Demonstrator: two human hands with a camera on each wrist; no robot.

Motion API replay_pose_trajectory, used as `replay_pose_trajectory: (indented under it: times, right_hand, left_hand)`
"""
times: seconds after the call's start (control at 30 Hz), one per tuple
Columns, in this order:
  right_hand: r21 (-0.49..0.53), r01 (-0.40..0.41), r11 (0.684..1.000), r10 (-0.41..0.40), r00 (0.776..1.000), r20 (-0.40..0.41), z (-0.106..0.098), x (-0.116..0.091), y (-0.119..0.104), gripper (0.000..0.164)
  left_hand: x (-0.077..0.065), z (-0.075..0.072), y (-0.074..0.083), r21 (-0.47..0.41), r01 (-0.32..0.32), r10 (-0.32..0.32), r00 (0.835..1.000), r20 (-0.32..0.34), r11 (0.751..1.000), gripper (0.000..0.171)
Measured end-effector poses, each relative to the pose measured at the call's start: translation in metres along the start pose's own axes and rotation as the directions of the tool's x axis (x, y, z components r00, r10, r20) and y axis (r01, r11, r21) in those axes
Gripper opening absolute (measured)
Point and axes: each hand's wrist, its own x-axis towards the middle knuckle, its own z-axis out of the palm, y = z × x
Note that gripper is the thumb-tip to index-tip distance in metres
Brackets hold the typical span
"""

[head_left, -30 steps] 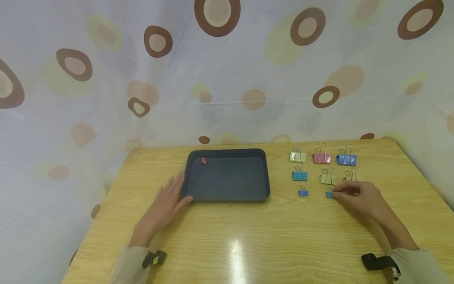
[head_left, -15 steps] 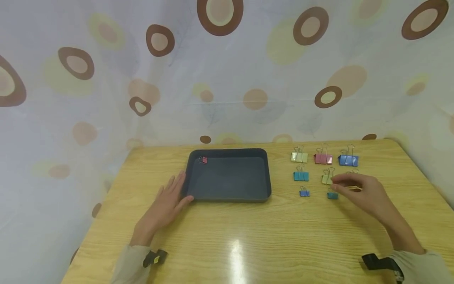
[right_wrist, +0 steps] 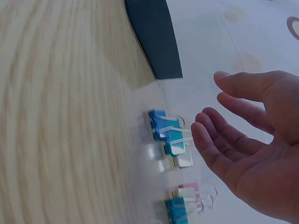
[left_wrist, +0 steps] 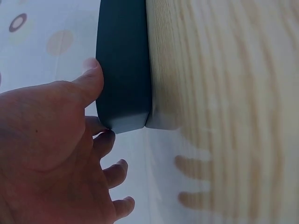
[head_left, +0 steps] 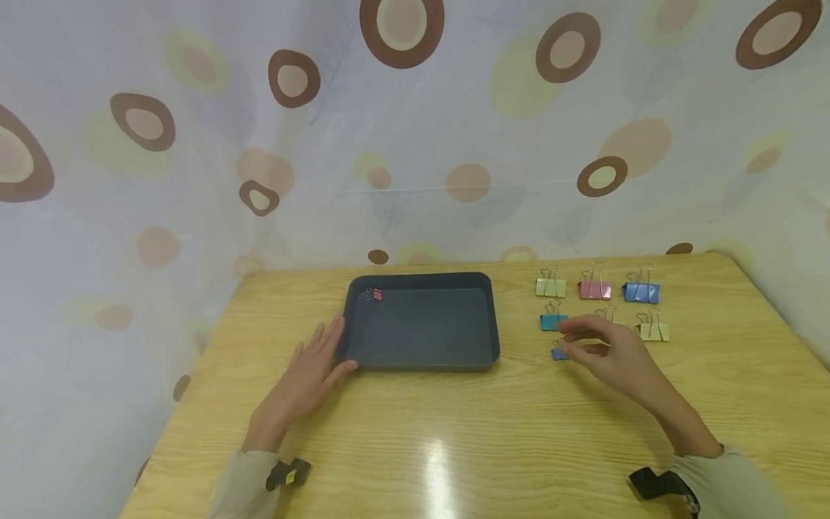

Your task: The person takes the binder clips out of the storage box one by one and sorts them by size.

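Observation:
My left hand (head_left: 305, 378) rests against the left side of the dark tray (head_left: 421, 366), its thumb on the near corner. In the left wrist view the thumb touches the tray wall (left_wrist: 124, 65). A small pink binder clip (head_left: 377, 295) lies in the tray's far left corner. Above the table, my right hand (head_left: 616, 360) is beside a small blue binder clip (head_left: 558, 355), thumb and fingers apart with nothing between them. In the right wrist view, a small teal binder clip (right_wrist: 177, 212) stands below the hand; the hand hides it in the head view.
Larger binder clips stand in rows on the right: pale yellow (head_left: 550, 287), pink (head_left: 595, 290) and blue (head_left: 641, 292) at the back. In front of these are a teal clip (head_left: 551, 322) and a yellow clip (head_left: 653, 331). A patterned curtain (head_left: 415, 216) hangs behind the table.
My right hand has left the small teal binder clip, risen a little and moved left to the small blue one. The left hand stays at the tray.

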Motion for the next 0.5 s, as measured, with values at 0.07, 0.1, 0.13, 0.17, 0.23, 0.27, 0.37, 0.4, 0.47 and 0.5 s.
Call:
replay_pose_trajectory:
  times: [0.07, 0.1, 0.13, 0.17, 0.23, 0.27, 0.37, 0.4, 0.47, 0.5]
  right_hand:
    - [0.022, 0.014, 1.000, -0.014, 1.000, 0.005, 0.007, 0.003, -0.004, 0.028]
    - [0.030, 0.014, 0.999, -0.014, 1.000, 0.005, 0.011, 0.004, -0.005, 0.029]
    - [0.037, 0.013, 0.999, -0.013, 1.000, 0.006, 0.015, 0.006, -0.007, 0.030]
    - [0.039, 0.014, 0.999, -0.014, 1.000, 0.008, 0.018, 0.007, -0.009, 0.032]
    - [0.045, 0.014, 0.999, -0.014, 1.000, 0.005, 0.025, 0.012, -0.013, 0.034]
    - [0.051, 0.020, 0.998, -0.020, 1.000, 0.003, 0.029, 0.014, -0.015, 0.035]
    - [0.068, 0.044, 0.997, -0.044, 0.999, -0.005, 0.040, 0.024, -0.020, 0.037]
    - [0.078, 0.052, 0.996, -0.051, 0.999, -0.007, 0.043, 0.027, -0.022, 0.037]
    - [0.099, 0.059, 0.993, -0.059, 0.998, -0.007, 0.051, 0.034, -0.025, 0.038]
    - [0.110, 0.058, 0.992, -0.058, 0.998, -0.003, 0.054, 0.037, -0.027, 0.038]
  left_hand:
    - [-0.001, 0.001, -0.001, -0.006, -0.003, 0.003, 1.000, -0.004, 1.000, 0.079]
    - [-0.001, 0.002, -0.001, -0.002, -0.004, 0.004, 1.000, -0.004, 1.000, 0.079]
    - [-0.001, 0.002, -0.001, -0.002, -0.002, 0.002, 1.000, -0.004, 1.000, 0.079]
    - [-0.002, 0.002, -0.001, 0.001, -0.002, 0.002, 1.000, -0.002, 1.000, 0.079]
    - [-0.003, 0.003, -0.001, 0.002, -0.003, 0.003, 1.000, 0.000, 1.000, 0.079]
    - [-0.003, 0.003, -0.001, 0.006, -0.007, 0.007, 1.000, 0.000, 1.000, 0.079]
    - [-0.003, 0.003, -0.001, 0.002, -0.006, 0.006, 1.000, 0.004, 1.000, 0.079]
    - [-0.003, 0.003, -0.001, 0.000, -0.007, 0.007, 1.000, 0.003, 1.000, 0.078]
    - [-0.002, 0.002, 0.000, 0.003, -0.011, 0.011, 1.000, -0.001, 1.000, 0.078]
    - [-0.002, 0.002, 0.000, 0.004, -0.011, 0.011, 1.000, -0.001, 1.000, 0.078]
